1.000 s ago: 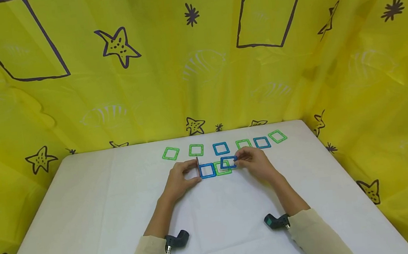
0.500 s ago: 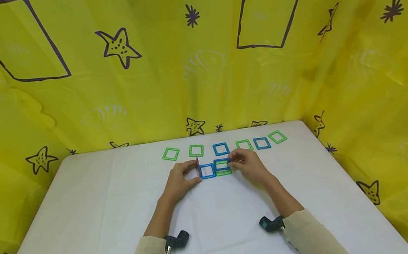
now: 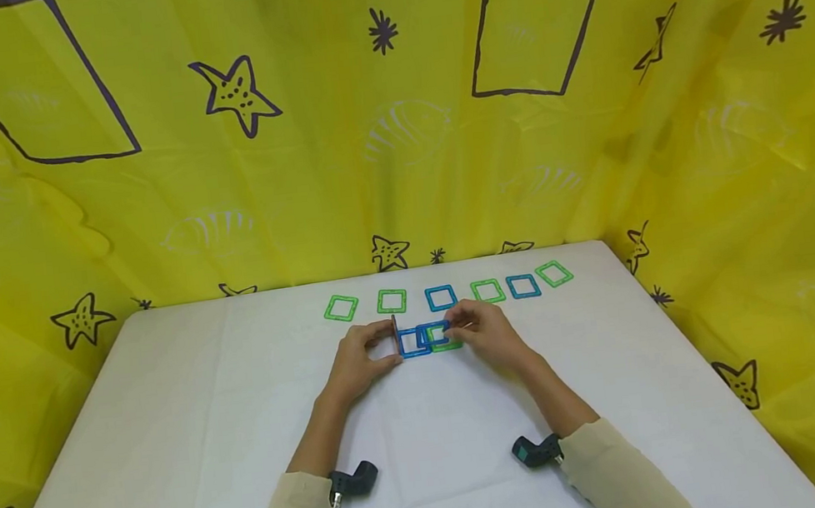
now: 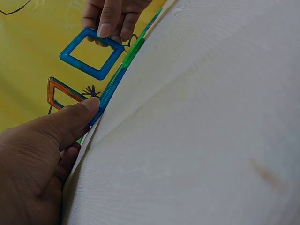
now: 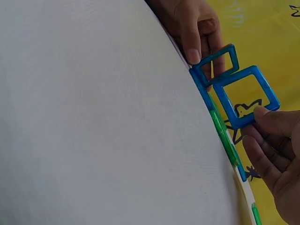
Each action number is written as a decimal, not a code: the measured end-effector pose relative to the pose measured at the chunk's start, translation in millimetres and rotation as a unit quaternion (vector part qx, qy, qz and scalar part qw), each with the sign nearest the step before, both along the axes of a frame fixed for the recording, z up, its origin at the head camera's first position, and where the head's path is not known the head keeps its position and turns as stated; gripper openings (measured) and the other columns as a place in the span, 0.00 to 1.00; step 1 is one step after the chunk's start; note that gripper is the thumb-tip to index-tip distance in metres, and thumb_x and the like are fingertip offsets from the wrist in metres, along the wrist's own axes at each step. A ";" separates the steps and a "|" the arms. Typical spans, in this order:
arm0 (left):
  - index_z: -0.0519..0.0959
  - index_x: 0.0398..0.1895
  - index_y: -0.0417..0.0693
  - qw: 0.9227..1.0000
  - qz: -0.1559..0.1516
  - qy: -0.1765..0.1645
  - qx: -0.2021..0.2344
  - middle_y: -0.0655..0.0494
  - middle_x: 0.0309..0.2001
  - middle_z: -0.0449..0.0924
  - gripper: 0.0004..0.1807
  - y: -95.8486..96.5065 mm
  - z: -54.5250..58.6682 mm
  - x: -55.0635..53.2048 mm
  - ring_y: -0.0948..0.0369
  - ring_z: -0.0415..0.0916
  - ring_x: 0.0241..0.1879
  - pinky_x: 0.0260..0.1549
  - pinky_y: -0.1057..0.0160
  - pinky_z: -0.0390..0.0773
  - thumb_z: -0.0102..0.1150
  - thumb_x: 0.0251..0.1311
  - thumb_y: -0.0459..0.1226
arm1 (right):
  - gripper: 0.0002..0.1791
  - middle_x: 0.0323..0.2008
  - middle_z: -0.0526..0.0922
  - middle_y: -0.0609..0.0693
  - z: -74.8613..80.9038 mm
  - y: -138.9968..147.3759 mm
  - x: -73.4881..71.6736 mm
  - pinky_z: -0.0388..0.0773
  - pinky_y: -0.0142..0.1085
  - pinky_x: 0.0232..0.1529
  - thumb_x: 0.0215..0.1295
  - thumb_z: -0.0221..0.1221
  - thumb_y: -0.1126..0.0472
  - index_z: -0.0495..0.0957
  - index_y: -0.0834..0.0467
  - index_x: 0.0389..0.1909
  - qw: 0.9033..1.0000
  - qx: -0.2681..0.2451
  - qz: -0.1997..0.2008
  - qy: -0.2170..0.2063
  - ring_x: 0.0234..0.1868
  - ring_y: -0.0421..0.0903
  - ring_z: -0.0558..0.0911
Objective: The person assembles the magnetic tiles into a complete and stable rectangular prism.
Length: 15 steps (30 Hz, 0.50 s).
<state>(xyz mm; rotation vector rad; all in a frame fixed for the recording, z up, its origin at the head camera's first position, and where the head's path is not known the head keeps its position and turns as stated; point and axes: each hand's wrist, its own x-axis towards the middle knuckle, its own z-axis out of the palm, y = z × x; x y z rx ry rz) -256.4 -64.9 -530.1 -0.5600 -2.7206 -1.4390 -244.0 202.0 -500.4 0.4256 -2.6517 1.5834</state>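
Note:
My right hand (image 3: 488,335) pinches one edge of a blue square magnetic tile (image 5: 225,104) between thumb and fingers. The tile is tilted above the table, overlapping two flat tiles in the head view: a blue one (image 3: 416,354) and a green one (image 3: 448,346), lying side by side. At the left end of that pair, another magnetic tile (image 5: 235,57) stands upright. It looks blue in the right wrist view, partly orange in the left wrist view. My left hand (image 3: 355,366) holds this upright tile, thumb low at its near end, fingers at the far end.
Behind the hands lies a loose row of flat square tiles, including a green one (image 3: 393,312), a blue one (image 3: 443,308) and, at the right end, another green one (image 3: 543,279). A yellow patterned curtain (image 3: 324,188) rises along the white table's (image 3: 169,415) back edge.
My right hand has moved left, carrying the blue magnetic tile from the right side of the flat green tile to over where the flat blue and green tiles meet. The left hand stays put.

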 end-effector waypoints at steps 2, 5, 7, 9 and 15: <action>0.79 0.69 0.46 1.000 0.001 0.001 -0.002 0.57 0.59 0.86 0.35 0.2 0.6 0.2 0.53 0.75 0.59 0.63 0.51 0.77 0.80 0.56 0.36 | 0.08 0.41 0.86 0.49 1.0 -2.2 0.7 0.85 0.40 0.50 0.68 0.68 0.71 0.83 0.60 0.44 1.000 -0.002 0.007 -0.001 0.44 0.48 0.85; 0.79 0.69 0.46 1.000 0.000 0.003 -0.001 0.57 0.59 0.86 0.35 0.9 1.5 0.0 0.53 0.75 0.60 0.64 0.52 0.77 0.80 0.56 0.36 | 0.08 0.41 0.86 0.49 1.9 -5.0 1.2 0.85 0.40 0.50 0.68 0.68 0.71 0.83 0.60 0.44 1.000 -0.004 0.012 0.002 0.44 0.48 0.85; 0.79 0.69 0.47 1.000 -0.003 0.004 0.000 0.57 0.60 0.85 0.35 1.3 1.8 -0.4 0.53 0.75 0.61 0.65 0.51 0.76 0.80 0.56 0.36 | 0.07 0.41 0.86 0.49 2.1 -6.9 1.4 0.85 0.40 0.50 0.68 0.68 0.71 0.83 0.60 0.44 1.000 -0.005 0.014 0.005 0.44 0.48 0.84; 0.79 0.69 0.46 1.000 -0.004 0.005 0.002 0.57 0.60 0.85 0.35 1.5 1.7 -0.7 0.53 0.75 0.62 0.65 0.51 0.76 0.80 0.57 0.36 | 0.07 0.41 0.86 0.49 2.4 -9.1 1.7 0.85 0.39 0.49 0.68 0.68 0.71 0.83 0.60 0.44 1.000 -0.007 0.016 0.007 0.44 0.48 0.84; 0.79 0.69 0.46 1.000 -0.001 0.002 0.000 0.57 0.60 0.85 0.34 0.2 -0.6 -0.3 0.54 0.75 0.61 0.64 0.52 0.76 0.80 0.57 0.35 | 0.06 0.40 0.86 0.49 0.7 -14.3 3.1 0.85 0.37 0.48 0.69 0.67 0.71 0.83 0.60 0.43 1.000 -0.013 0.018 -0.004 0.43 0.48 0.83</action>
